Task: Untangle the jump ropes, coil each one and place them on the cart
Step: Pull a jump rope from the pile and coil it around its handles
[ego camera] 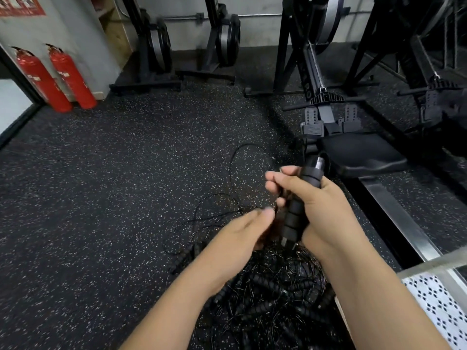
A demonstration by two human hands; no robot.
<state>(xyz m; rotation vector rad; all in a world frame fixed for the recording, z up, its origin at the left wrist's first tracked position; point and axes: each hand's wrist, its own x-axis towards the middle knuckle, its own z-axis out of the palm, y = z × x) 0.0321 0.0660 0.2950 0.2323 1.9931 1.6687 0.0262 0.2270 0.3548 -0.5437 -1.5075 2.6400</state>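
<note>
Fingers (278,178) of the right hand (326,210) are curled tight round a black ridged jump rope handle (294,218), held upright above the floor (101,185). The left hand (240,231) sits just beside the handle's lower half; its fingertips are blurred, so whether they pinch the cord cannot be told. A thin black cord (232,168) loops from the handle's top out over the floor. Below both wrists lies the tangled pile of jump ropes (273,294), handles and cords mixed together.

Writing on the red poster (20,5) at the upper left and on the labels of the two red fire extinguishers (58,79) is too small to read.

The cart (429,267), with a metal rim and a white patterned liner, is at the lower right, close to the pile. A rowing machine (364,152) bounds the right side; speckled floor lies open to the left.
</note>
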